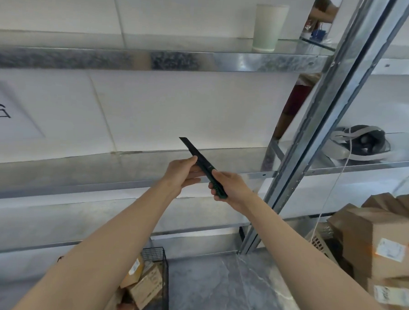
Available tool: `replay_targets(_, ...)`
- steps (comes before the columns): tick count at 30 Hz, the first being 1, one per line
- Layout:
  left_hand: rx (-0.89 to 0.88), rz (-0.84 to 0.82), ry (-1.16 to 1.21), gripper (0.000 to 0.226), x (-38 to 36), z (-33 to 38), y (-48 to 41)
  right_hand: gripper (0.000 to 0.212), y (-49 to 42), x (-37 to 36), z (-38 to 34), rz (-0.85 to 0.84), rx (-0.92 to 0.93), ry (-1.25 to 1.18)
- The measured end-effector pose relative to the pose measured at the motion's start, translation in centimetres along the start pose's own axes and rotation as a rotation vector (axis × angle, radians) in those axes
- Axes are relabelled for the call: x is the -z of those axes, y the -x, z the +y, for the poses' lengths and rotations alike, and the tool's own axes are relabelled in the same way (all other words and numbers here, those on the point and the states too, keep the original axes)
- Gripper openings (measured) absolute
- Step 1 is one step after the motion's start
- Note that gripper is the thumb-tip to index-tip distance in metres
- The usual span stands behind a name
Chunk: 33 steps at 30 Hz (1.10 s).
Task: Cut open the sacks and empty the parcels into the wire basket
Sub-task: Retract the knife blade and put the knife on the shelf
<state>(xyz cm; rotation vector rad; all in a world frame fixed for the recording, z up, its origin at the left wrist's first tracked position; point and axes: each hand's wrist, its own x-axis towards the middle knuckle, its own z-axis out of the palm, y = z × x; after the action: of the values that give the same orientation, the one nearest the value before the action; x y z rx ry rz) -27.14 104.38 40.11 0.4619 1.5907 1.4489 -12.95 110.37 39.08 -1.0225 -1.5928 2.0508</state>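
A dark green utility knife (199, 158) with its long black blade slid out is held up in front of the metal shelving. My right hand (230, 187) grips its handle at the lower end. My left hand (182, 172) sits against the blade's left side, thumb tip touching it near the middle, fingers fairly straight. Low down, between my forearms, the black wire basket (166, 278) holds several brown cardboard parcels (144, 286). No sack shows in view.
Galvanised shelves (132, 58) run across the wall, with an upright post (318, 127) on the right. A pale cup (268, 27) stands on the top shelf. A headset-like object (362, 145) lies on the right shelf. Stacked cardboard boxes (378, 247) sit at the lower right on the grey floor (215, 290).
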Motion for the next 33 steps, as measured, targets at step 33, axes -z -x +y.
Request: replay_targets(33,0.032,0.064,0.035,0.023,0.9,1.1,-9.8,0.018,-11.2,2.1,-2.6,-0.171,-0.278,-0.052)
